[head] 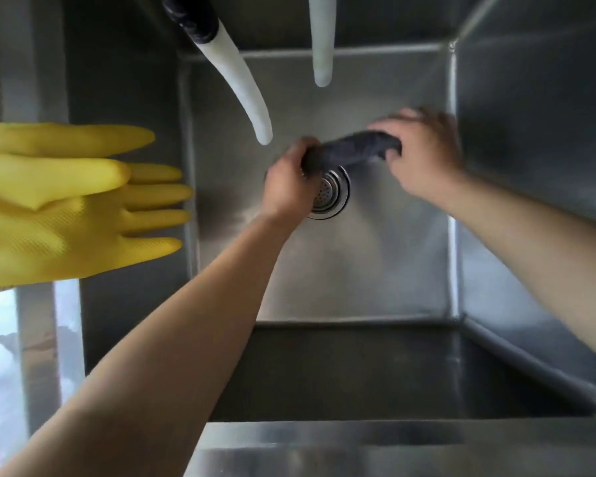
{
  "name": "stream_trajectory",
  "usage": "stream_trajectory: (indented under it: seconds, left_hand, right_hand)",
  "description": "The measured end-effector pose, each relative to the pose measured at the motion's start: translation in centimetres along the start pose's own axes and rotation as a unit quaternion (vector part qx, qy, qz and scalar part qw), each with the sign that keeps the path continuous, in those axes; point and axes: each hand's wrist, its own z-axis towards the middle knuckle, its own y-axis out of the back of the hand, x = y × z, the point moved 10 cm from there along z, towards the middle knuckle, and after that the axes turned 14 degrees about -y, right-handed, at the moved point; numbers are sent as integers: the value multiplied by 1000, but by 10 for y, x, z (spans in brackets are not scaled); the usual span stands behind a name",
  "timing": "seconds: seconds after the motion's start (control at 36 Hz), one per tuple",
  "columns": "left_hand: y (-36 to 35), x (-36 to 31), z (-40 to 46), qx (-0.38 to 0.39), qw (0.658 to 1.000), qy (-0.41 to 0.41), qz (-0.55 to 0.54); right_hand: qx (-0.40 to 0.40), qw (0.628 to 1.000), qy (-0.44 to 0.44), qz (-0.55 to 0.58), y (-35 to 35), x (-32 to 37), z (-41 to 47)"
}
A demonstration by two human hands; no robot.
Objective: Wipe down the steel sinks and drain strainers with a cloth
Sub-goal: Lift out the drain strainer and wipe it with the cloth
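Note:
I look straight down into a deep steel sink [375, 270]. A dark blue-grey cloth [348, 151] is stretched into a twisted roll between my two hands, above the sink floor. My left hand [286, 187] grips its left end, just over the round perforated drain strainer [332, 194], and covers the strainer's left side. My right hand [424, 153] grips the cloth's right end, nearer the sink's right wall. Both hands are slightly blurred.
Two white hose spouts hang into the sink from the back, one [241, 87] ending near my left hand, the other [321, 46] shorter. Yellow rubber gloves [66, 204] lie draped over the left divider. The sink's front rim [324, 438] runs along the bottom.

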Motion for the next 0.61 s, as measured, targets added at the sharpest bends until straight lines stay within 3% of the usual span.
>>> stream_trajectory:
  seconds: [0.08, 0.19, 0.31, 0.36, 0.42, 0.53, 0.61]
  left_hand:
    - [-8, -3, 40, 15, 996, -33, 85]
    - [-35, 29, 36, 146, 973, 41, 176]
    - [-21, 55, -15, 116, 975, 106, 159]
    - [-11, 76, -50, 119, 966, 148, 177]
    - [2, 99, -89, 125, 952, 189, 208]
    - [26, 140, -159, 186, 907, 267, 268]
    - [35, 151, -180, 218, 888, 333, 229]
  right_hand:
    - [-68, 997, 4, -43, -3, -7, 20]
    - [57, 987, -71, -129, -63, -36, 33]
    - [58, 991, -34, -112, -89, -22, 49]
    - [103, 988, -25, -116, -110, -12, 62]
    - [140, 979, -43, -140, -133, -13, 67]
    - [123, 980, -65, -143, -151, -19, 48]
    - [132, 980, -38, -146, -159, -24, 12]
